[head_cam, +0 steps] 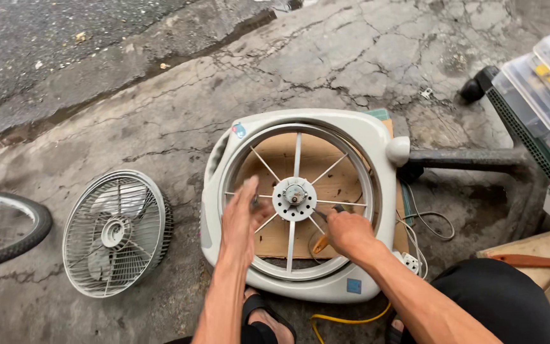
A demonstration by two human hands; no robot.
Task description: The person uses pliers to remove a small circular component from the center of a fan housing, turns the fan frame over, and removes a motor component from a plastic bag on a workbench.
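- While it lies flat on the cracked grey concrete ground [160, 121], the pale grey plastic box-fan housing [377, 137] fills the middle of the view, its round opening crossed by thin white spokes that meet at a white perforated motor hub [294, 199].
- Brown cardboard [281, 156] shows through the spokes, under the housing.
- The left hand [242, 220] is open, fingers stretched and loosely together, over the left half of the housing's opening, just left of the hub; its fingertips lie near a spoke, though whether they touch it cannot be told.
- The right hand [348, 232] is closed around an orange-handled tool [321, 243], over the lower right of the opening; the tool's dark tip points up and left toward the hub and ends just beside it.
- The hub thus sits between the two hands, nearer the right one's tool tip.
- A round white wire fan grille [116, 232] lies on the ground to the left of the housing, apart from it.
- A black bicycle tyre [14, 239] shows further left of the housing, at the view's edge.
- A white power strip [410, 261] and a grey cable [431, 223] lie just right of the housing.
- A yellow cord [351, 317] curls below the housing's near edge.
- A clear plastic storage box [542, 95] stands well to the right of the housing.
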